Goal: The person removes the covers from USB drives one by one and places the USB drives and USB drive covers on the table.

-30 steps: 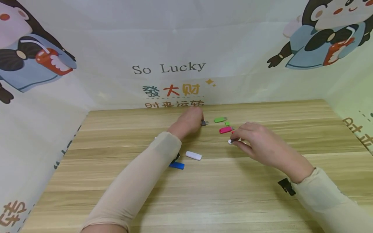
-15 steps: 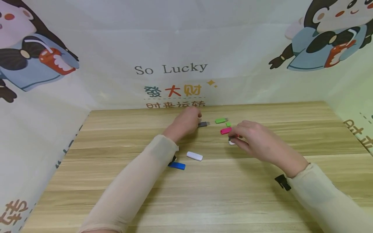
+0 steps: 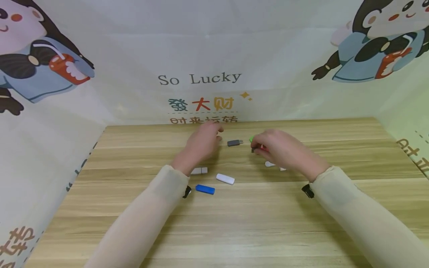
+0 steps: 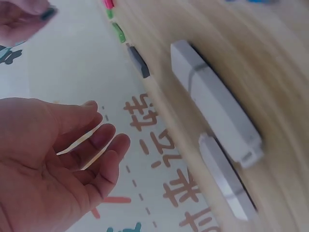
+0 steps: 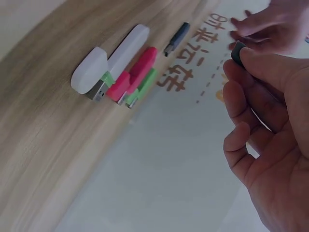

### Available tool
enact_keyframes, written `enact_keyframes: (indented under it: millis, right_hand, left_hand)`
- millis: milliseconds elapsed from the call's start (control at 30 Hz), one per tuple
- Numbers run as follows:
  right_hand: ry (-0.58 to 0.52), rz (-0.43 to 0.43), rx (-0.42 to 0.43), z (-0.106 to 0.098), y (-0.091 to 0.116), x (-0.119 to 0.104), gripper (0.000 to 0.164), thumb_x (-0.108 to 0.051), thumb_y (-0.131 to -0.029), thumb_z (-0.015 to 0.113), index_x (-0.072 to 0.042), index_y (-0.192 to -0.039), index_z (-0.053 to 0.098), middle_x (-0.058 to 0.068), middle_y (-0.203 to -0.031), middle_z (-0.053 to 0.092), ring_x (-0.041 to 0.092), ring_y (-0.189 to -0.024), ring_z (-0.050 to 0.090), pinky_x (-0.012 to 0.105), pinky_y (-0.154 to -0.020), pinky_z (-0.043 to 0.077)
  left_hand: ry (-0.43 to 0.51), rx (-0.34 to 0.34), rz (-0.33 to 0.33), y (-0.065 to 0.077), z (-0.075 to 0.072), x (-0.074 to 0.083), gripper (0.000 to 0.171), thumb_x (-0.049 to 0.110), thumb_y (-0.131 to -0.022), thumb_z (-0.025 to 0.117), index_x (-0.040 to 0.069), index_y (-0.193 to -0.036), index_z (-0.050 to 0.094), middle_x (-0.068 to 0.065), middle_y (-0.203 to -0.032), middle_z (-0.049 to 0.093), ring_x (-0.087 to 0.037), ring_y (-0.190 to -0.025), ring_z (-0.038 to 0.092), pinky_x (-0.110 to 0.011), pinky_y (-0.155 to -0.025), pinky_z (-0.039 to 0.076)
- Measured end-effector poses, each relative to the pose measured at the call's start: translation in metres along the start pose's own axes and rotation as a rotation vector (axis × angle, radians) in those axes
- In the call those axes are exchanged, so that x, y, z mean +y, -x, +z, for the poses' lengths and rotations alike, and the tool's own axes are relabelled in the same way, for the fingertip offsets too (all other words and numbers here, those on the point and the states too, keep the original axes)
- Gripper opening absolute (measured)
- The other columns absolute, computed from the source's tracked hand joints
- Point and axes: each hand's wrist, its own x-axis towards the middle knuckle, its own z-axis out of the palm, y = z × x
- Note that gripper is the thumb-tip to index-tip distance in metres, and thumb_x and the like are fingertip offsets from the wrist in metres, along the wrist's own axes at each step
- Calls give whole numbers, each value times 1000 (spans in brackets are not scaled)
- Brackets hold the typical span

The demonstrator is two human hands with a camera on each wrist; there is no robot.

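Observation:
My right hand (image 3: 279, 149) pinches a small dark cap (image 5: 238, 52) between thumb and fingertips, above the table. To its left lies a dark grey USB flash drive (image 3: 234, 143) with its metal plug bare. My left hand (image 3: 202, 143) hovers left of that drive, fingers loosely bent, holding nothing; its palm shows in the left wrist view. Pink (image 5: 144, 65) and green (image 5: 145, 87) USB drives lie uncapped side by side; my right hand largely covers them in the head view. A white drive (image 3: 269, 164) and a small white piece (image 3: 283, 169) lie partly under that hand.
Nearer me lie a light grey-white capped drive (image 3: 200, 171), a white drive (image 3: 225, 179) and a blue drive (image 3: 205, 189). Behind the wooden table (image 3: 234, 230) hangs a printed cloth (image 3: 134, 74), which also lines both sides.
My left hand has let go of the dark grey drive and drawn back left. My right hand has moved left and away from me with the dark cap, uncovering the white pieces.

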Motion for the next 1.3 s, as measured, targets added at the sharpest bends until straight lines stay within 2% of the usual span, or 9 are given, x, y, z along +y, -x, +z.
enact_keyframes:
  millis: [233,400,633,967,1300]
  right_hand:
    - [31,19,-60,8,-22,9,9,-12,-90,72,-12,-99,74,-2,-97,70,15,-86,64,33,-76,53]
    - [39,43,-122,17,-39,15,7,-14,-92,70,-12,-98,74,-3,-91,69,15,-82,62,34,-77,52]
    - [50,78,-186,27,-57,21,6,-16,-92,69,-12,-96,73,-4,-89,68,17,-83,62,35,-81,51]
    - [61,115,-252,34,-67,27,6,-18,-91,72,-13,-94,73,-2,-91,68,19,-87,62,37,-85,51]
    - [22,136,-291,36,-70,30,12,-15,-94,68,-10,-100,77,1,-98,71,16,-89,63,36,-87,52]
  left_hand:
    - [-44,56,35,16,-3,-7,29,15,-97,64,7,-126,66,-9,-129,60,-28,-127,51,-39,-105,41]
    - [-63,107,76,33,-5,-9,27,13,-95,67,5,-121,68,-10,-122,62,-28,-119,55,-39,-101,45]
    - [-67,123,95,55,-8,-11,27,12,-94,68,5,-119,69,-8,-113,63,-26,-109,58,-37,-97,47]
    - [-51,144,97,74,-9,-12,25,12,-93,70,5,-116,71,-7,-107,63,-25,-100,59,-37,-90,50]
    - [-57,143,113,82,-9,-10,25,11,-93,70,6,-117,70,-7,-108,64,-24,-101,59,-36,-91,50]
